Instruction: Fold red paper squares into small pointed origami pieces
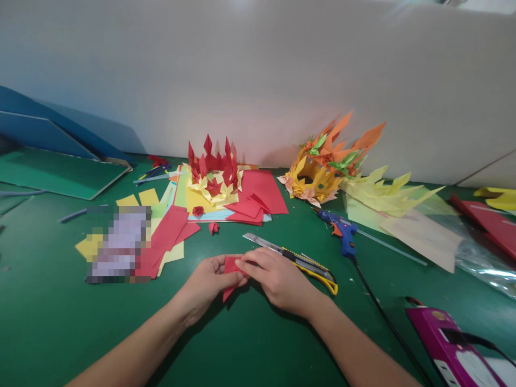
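1. Red paper (230, 264), a small folded piece, is held between both hands at lower centre, just above the green table (76, 338); a pointed end is left hanging below the fingers.
2. Left hand (213, 279): mostly closed, fingers curled; red paper is pinched under the thumb.
3. Right hand (278, 277): partly closed, fingers bent; red paper is gripped at its right side by the fingertips. Thumb is largely hidden.
4. Cutter (310, 264) is laid just beyond the right hand, its middle partly covered by it; blade is exposed, pointed to the left.
5. Two small red pieces are seen beyond the hands: one (214, 228) on the table, one (198, 211) by the stacked sheets (266, 185).
6. Red crown (209, 167), with pale yellow flowers around its base, is set on those sheets.
7. Orange crown (314, 180) is placed further right, near the wall (258, 70); a yellow spiked strip (389, 196) is seen beside it.
8. Glue gun (342, 231) is laid right of the cutter, black cord run toward lower right.
9. Red strips (171, 234) are spread left of the hands, beside a pixelated object (121, 242); identity cannot be told.
10. Purple power strip (447, 338) is seen at lower right.
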`<action>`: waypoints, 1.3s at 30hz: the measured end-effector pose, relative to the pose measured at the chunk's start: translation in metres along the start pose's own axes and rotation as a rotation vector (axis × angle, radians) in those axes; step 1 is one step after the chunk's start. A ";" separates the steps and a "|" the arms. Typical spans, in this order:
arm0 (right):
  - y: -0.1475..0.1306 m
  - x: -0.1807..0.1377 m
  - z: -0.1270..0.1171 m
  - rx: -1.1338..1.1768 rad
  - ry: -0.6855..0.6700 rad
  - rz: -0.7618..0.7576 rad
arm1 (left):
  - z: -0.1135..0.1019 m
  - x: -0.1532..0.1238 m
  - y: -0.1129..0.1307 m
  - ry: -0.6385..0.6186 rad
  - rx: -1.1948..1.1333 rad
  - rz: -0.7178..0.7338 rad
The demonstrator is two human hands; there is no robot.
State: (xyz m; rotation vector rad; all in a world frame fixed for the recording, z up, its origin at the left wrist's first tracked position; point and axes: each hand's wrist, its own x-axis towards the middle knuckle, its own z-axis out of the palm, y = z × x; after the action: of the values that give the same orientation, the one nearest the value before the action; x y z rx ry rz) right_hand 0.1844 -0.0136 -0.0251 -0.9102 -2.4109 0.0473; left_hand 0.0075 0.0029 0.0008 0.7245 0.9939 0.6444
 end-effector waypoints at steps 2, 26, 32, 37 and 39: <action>0.000 0.000 0.000 0.010 0.015 -0.003 | 0.000 0.000 0.000 -0.009 -0.009 -0.003; -0.010 0.005 0.008 0.158 0.386 0.174 | 0.001 0.001 -0.003 0.023 0.004 0.043; -0.012 0.004 0.010 0.085 0.373 0.173 | 0.002 0.001 -0.004 0.054 0.018 0.047; -0.011 0.005 0.008 -0.003 0.279 0.068 | 0.002 0.001 -0.004 0.045 0.042 0.046; -0.010 0.006 0.006 -0.017 0.242 0.041 | 0.003 0.000 -0.003 0.041 0.047 0.033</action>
State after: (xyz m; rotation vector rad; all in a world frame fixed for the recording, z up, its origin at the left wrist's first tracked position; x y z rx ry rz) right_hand 0.1713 -0.0167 -0.0252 -0.9177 -2.1727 -0.0647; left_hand 0.0107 0.0009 -0.0004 0.7733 1.0392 0.6689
